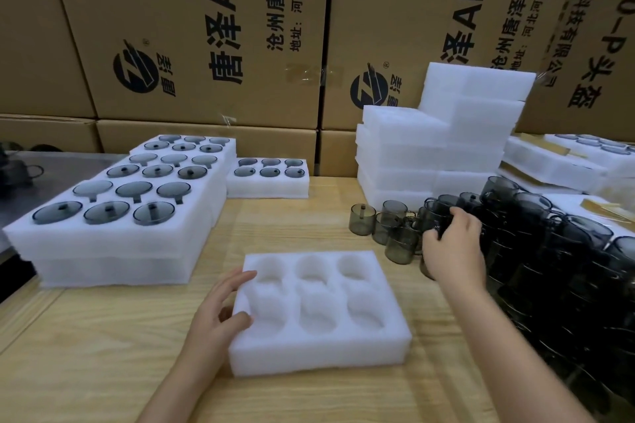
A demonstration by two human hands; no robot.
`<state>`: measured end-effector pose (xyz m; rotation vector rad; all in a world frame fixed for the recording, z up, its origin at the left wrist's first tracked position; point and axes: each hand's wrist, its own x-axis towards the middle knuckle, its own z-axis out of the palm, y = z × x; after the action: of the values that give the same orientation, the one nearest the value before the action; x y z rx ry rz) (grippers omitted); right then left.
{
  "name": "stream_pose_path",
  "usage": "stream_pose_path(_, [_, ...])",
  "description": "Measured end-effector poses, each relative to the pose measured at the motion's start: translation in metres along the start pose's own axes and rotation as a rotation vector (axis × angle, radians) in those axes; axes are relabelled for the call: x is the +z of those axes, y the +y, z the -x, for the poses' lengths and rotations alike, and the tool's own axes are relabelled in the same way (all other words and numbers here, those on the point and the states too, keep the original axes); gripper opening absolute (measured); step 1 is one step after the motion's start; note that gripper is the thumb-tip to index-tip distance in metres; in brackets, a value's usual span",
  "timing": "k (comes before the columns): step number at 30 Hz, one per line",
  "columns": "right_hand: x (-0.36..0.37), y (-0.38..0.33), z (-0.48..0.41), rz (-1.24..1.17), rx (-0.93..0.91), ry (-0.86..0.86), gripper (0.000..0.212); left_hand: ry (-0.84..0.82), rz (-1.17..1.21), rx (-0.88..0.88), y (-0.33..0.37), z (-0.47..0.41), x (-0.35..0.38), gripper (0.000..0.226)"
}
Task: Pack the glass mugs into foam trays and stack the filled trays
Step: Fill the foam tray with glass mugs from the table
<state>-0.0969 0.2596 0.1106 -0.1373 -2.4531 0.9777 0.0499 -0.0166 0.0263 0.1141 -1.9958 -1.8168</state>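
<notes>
Smoky grey glass mugs (395, 223) are standing in a loose group on the pale wooden table (103, 354), right of centre. A much larger heap of the same mugs (549, 251) is lying just beside them at the right edge.

**Step in hand:** loading of the first mug. The white six-cavity foam tray (319, 347) is lying flat at the centre of the table, and all six cavities are showing bare foam.

**Hands**
- The left hand (216, 312) is resting against the tray's left edge. The fingers are nearly straight and the thumb is lying on the rim, so the hand is steadying the tray without gripping it.
- The right hand (453, 247) is reaching into the group. Its fingers are curling round one dark mug (431, 233), which appears to be sitting among its neighbours, not yet lifted.

**Surroundings**
- A stack of filled white foam trays (113, 251) is occupying the left of the table, with a single filled tray (268, 187) behind it.
- Blank white foam blocks (429, 148) are piled at the rear right, in front of brown printed cardboard cartons (192, 27).

**Next move (judged):**
1. Lift the mug straight up, clear of the mugs touching it.
2. Carry it left to a cavity.
3. Seat it upright with its handle aligned to the cavity's cut-out.
</notes>
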Motion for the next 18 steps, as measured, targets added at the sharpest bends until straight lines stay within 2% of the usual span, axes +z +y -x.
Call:
stream_pose_path(4, [-0.005,0.004,-0.032,0.401,0.124,-0.236,0.043,-0.030,0.023,-0.017,0.000,0.000,-0.002,0.064])
stream_pose_path(8, [-0.007,0.011,-0.041,0.561,0.051,-0.295,0.032,-0.031,0.032,-0.037,-0.001,0.000,-0.001,0.063])
stream_pose_path(12, [-0.011,0.010,-0.038,0.590,-0.022,-0.265,0.009,-0.021,0.038,-0.049,-0.002,-0.001,-0.001,0.062])
stream_pose_path(16, [-0.014,0.007,-0.031,0.503,-0.081,-0.193,0.007,-0.015,0.048,-0.055,-0.003,-0.001,-0.001,0.062])
stream_pose_path(18, [-0.014,0.005,-0.023,0.409,-0.119,-0.130,0.019,-0.013,0.047,-0.059,-0.002,-0.001,0.000,0.062])
